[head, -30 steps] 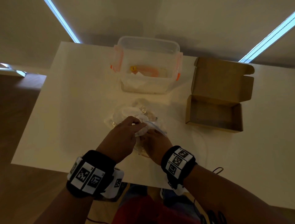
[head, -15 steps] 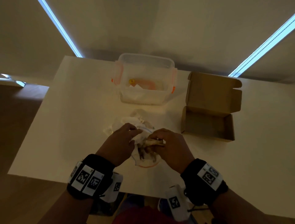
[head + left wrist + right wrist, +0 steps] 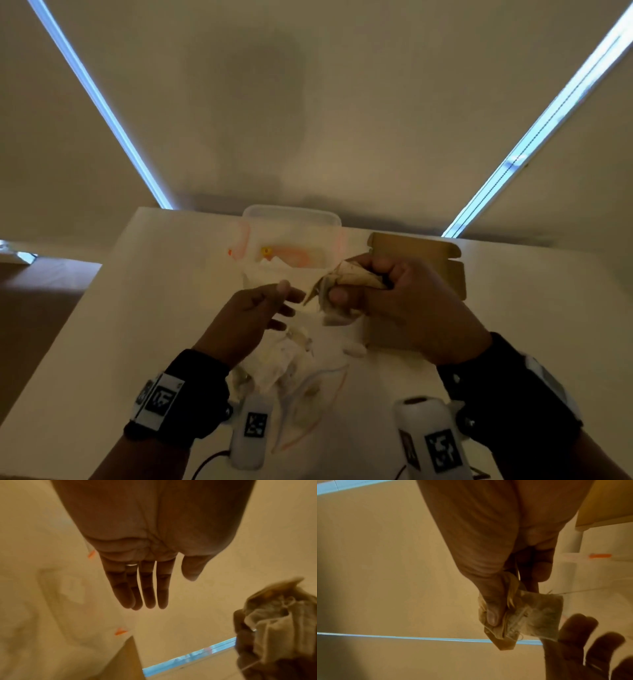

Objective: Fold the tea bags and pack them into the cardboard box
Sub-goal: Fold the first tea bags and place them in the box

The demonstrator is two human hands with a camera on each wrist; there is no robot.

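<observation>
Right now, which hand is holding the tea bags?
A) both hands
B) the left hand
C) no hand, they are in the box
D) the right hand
D: the right hand grips the bunch of tea bags, while the left hand is flat, its fingers straight and holding nothing.

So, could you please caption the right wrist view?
Right hand grips bunched tea bags; open left hand nearby.

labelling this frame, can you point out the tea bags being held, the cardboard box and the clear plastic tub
tea bags (image 3: pixel 537 616): right wrist view, on the flat paper face of the bunch.
cardboard box (image 3: pixel 418 248): head view, on the raised lid flap.
clear plastic tub (image 3: pixel 291 214): head view, on the far rim.
</observation>
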